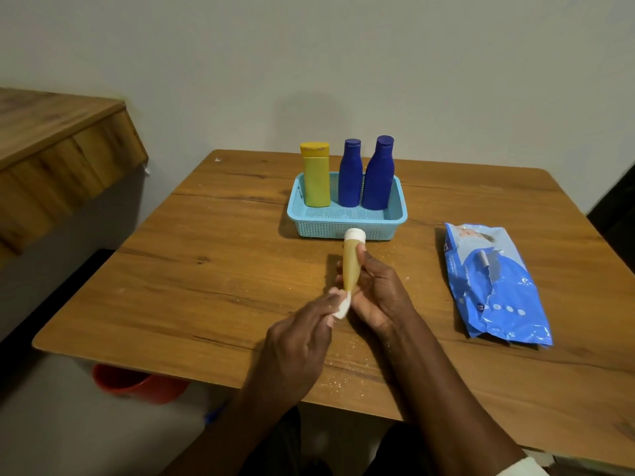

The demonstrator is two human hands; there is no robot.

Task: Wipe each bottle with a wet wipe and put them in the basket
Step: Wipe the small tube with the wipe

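The right hand (372,290) held a tan tube (352,266) with a white cap above the wooden table (206,269), fingers curled round it, just in front of the light blue basket (343,228). The left hand (302,341) pinched a white wet wipe (342,305) against the tube's lower end, though its fingertips were mostly hidden. A yellow bottle (316,176) and two blue bottles (364,173) stood upright in the basket, and a blue wipes pack (494,283) lay to the right.

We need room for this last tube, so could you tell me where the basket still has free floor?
The basket is bare along its near half, in front of the yellow bottle and two blue bottles. The far row is crowded. The table left of the basket is open too.
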